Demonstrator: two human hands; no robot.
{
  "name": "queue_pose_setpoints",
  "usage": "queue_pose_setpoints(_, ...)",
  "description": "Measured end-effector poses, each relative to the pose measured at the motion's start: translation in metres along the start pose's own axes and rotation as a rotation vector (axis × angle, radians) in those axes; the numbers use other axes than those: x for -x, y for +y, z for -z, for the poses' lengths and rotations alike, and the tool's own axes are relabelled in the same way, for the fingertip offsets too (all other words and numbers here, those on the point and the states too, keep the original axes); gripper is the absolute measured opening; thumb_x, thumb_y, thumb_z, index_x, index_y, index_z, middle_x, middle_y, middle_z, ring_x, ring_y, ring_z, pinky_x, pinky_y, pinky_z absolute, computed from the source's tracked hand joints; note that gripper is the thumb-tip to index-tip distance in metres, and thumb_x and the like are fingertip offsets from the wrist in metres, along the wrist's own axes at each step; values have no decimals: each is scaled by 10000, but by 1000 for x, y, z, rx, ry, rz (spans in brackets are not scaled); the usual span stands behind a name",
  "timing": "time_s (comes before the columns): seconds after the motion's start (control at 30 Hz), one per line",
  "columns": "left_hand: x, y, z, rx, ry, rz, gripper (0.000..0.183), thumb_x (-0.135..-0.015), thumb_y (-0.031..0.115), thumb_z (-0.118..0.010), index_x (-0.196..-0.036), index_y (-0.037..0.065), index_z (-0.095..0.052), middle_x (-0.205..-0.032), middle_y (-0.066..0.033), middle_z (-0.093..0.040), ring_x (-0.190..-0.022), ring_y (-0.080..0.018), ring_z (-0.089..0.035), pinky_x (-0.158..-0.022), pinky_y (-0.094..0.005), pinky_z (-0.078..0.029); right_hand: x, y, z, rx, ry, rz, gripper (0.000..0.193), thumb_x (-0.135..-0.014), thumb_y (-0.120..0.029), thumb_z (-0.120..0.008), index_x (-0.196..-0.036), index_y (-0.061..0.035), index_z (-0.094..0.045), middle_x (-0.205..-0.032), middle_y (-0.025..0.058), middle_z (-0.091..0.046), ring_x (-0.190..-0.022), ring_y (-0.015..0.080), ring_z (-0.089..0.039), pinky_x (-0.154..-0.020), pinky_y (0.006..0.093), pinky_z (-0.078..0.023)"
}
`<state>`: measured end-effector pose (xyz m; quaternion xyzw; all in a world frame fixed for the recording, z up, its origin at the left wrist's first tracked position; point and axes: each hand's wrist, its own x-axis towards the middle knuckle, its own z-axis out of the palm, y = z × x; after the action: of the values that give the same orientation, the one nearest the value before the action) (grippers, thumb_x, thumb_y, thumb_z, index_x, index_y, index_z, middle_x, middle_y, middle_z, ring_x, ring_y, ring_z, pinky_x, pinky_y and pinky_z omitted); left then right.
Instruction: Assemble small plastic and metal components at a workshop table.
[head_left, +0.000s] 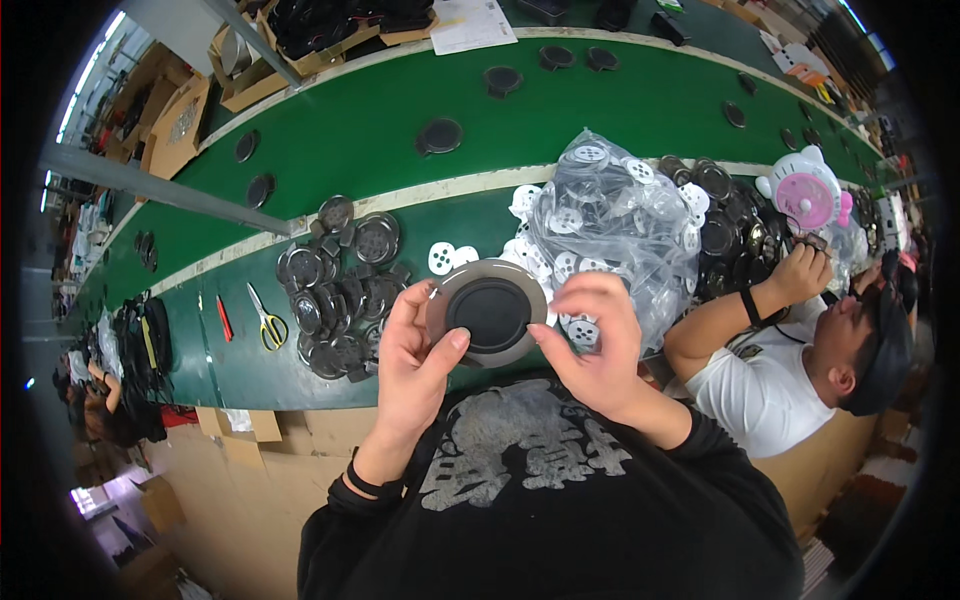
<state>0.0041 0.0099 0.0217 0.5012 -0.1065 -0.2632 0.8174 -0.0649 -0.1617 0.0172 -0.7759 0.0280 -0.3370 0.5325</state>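
Observation:
Between my hands is a round disc-shaped part (pixel 488 314) with a black raised centre and a shiny grey-brown rim. My left hand (pixel 415 350) grips its left side, the thumb lying on the face near the centre. At the right edge, my right hand (pixel 600 345) pinches the rim with thumb and curled fingers; whether it also holds something small is hidden. Just beyond the disc lie white round pieces (pixel 441 258) with dark holes. A pile of dark round parts (pixel 345 285) sits left of my left hand.
A clear plastic bag (pixel 610 215) of white pieces stands beyond my right hand. Yellow-handled scissors (pixel 268 325) and a red tool (pixel 224 318) lie left. Dark parts dot the green belt (pixel 350 140). At right are a pink-and-white fan (pixel 805 195) and a co-worker (pixel 790 370).

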Motion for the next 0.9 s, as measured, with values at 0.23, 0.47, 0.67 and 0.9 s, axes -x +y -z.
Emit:
queue_pose_setpoints(0.23,1,-6,-8,-23,29,-61,480,-883,67,-530,-1311,-23,-333,-1247,-134,-480,-1131,-219,-490,-951,-351,-409,4,-5,-1,110,-206,-63,306,-725,36,-668,-1026,-4,-632,-830,82,-611,-672,130,-555,-543,243,-444)
queue_pose_setpoints(0.47,2,-25,-9,-350,15,-303,450,-880,108,-528,-1267,-40,-352,-1182,-119,-450,-1088,-188,-457,-937,-309,-359,4,-24,-7,-682,-156,-660,418,-824,2,-616,-1226,23,-506,-917,43,-600,-762,91,-545,-631,208,-462)
queue_pose_setpoints(0.67,-1,-32,-10,-518,31,-344,394,-867,107,-552,-1195,-37,-389,-1055,-105,-431,-930,-184,-443,-824,-294,-373,-7,-8,-5,-832,-195,-814,307,-841,-15,-612,-1139,28,-546,-865,27,-574,-735,75,-528,-618,195,-431)
queue_pose_setpoints(0.9,-3,-29,-20,-909,5,-617,355,-798,-5,-591,-1126,-14,-453,-1045,-171,-515,-930,-291,-515,-784,-353,-422,-9,4,-15,-860,-94,-747,135,-837,-42,-633,-955,-18,-572,-869,3,-600,-705,34,-510,-593,185,-399)
